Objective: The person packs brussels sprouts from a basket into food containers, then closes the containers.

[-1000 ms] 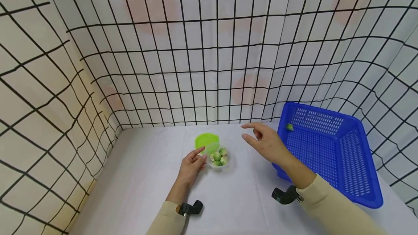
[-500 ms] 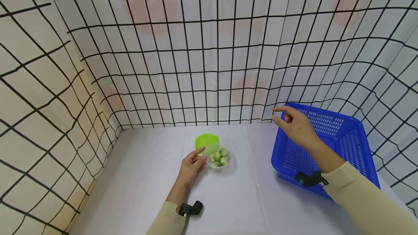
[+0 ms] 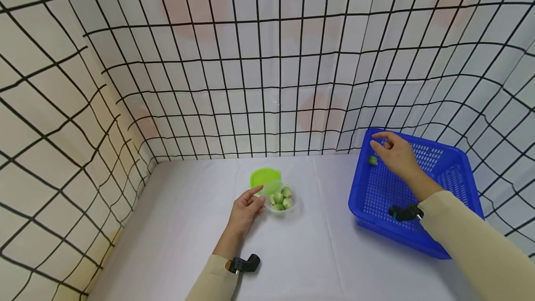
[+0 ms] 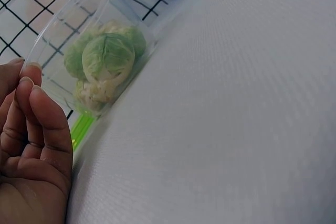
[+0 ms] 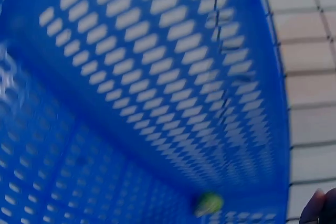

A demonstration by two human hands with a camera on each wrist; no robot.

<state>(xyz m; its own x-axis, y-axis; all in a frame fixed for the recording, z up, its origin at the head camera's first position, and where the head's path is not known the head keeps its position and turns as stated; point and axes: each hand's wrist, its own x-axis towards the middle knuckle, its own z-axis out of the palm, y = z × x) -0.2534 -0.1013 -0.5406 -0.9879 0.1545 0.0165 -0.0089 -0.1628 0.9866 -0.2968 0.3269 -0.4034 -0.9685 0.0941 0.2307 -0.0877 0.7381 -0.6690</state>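
Observation:
A clear round plastic container (image 3: 292,209) with several Brussels sprouts (image 3: 278,198) in it stands on the white cloth. My left hand (image 3: 245,208) pinches its rim between thumb and fingers, as the left wrist view (image 4: 37,145) shows from close by. Directly behind the container lies a bright green lid (image 3: 264,176). Over the left side of the blue basket (image 3: 355,199) hangs my right hand (image 3: 399,157), thumb and index finger apart, nothing visible between them. One Brussels sprout (image 3: 373,160) lies in the basket, near its back left corner and close to my right fingertips.
A black wire grid (image 3: 267,87) with white cloth behind it closes off the back and both sides. The basket has tall perforated walls and stands at the right of the white-covered table (image 3: 292,264). Black wrist cameras sit on both forearms.
My right hand has moved right, from between the container and the basket to above the basket. My left hand stays on the container. The head view has shifted slightly.

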